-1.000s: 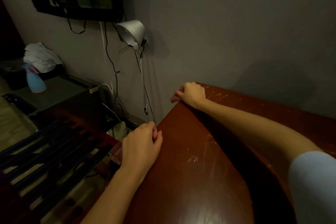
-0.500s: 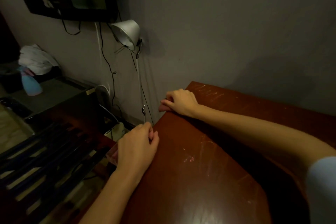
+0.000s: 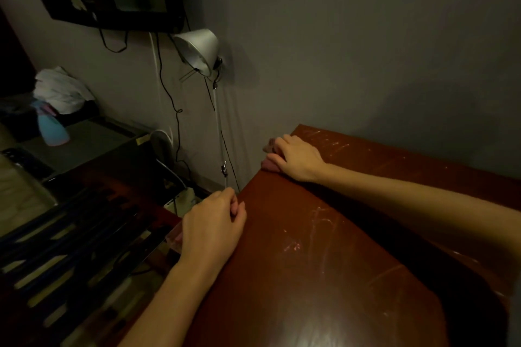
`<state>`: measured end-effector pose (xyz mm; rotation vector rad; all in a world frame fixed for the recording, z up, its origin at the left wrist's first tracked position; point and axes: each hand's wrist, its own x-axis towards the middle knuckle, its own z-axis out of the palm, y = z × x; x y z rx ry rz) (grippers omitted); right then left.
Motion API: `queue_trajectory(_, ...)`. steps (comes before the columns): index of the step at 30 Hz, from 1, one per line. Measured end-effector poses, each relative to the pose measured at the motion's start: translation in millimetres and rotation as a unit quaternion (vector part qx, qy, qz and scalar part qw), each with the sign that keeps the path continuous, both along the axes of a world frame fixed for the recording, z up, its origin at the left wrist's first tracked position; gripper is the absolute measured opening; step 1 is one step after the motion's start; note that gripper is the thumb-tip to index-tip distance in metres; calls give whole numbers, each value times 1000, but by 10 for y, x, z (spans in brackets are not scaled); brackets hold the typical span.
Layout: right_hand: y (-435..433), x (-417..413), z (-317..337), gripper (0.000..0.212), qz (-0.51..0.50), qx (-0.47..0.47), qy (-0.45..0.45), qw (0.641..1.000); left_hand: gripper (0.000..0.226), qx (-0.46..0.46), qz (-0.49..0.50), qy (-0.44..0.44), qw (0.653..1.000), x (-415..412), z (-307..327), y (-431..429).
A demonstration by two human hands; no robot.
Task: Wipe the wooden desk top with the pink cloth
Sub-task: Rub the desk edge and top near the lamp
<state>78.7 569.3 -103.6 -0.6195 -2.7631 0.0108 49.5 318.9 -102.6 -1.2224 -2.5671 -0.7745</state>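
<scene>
Mostly hidden: pink cloth [image 3: 267,165], under right hand [image 3: 298,159] at wooden desk top [image 3: 324,248] far-left edge; only folds peek out.
right hand: fingers flat, pressing cloth.
left hand [image 3: 210,229]: loosely curled on near-left edge; grip unclear.
change: left hand stayed put.
spray bottle [image 3: 52,128]: contents unreadable.

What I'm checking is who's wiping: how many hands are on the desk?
2. The right hand presses the pink cloth at the desk's far left corner; the left hand rests at the left edge, nearer the camera.
</scene>
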Motion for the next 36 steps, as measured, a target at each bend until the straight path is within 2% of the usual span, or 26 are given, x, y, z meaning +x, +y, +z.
queue_trajectory(4, 185, -160, 88, 36, -2, -55, -42, 998, 23, -2, 3, 0, 1000, -5, -3, -12)
queue_trajectory(9, 801, -107, 153, 45, -167, -60, -38, 983, 24, -2, 1, -7, 1000, 0, -6, 1)
queue_trajectory(11, 869, -1, 139, 44, -192, -42, -40, 980, 23, 0, 2, -10, 1000, 8, 7, 0)
queue_trajectory(13, 777, 95, 108, 41, -175, -29, -35, 984, 23, -3, 4, -6, 1000, 0, 14, 3)
queue_trajectory(17, 329, 133, 20, 35, -74, -3, -42, 996, 24, -7, 8, 9, 1000, 6, 9, 14)
queue_trajectory(21, 239, -149, 63, 36, -38, -31, -39, 998, 25, -6, 12, 7, 1000, -1, 2, 2)
queue_trajectory(25, 628, -172, 197, 44, -141, -76, -28, 987, 24, -8, 15, -2, 1000, -4, 1, -13)
queue_trajectory(29, 900, 30, 208, 47, -224, -69, -17, 972, 25, -8, 12, -10, 1000, 25, 14, 7)
queue_trajectory(31, 851, 75, 159, 42, -191, -53, -23, 980, 25, -2, 9, -10, 1000, 5, 20, 19)
queue_trajectory(36, 180, -24, 31, 36, -21, -9, -26, 999, 25, -2, 7, 1, 1000, -3, 4, 32)
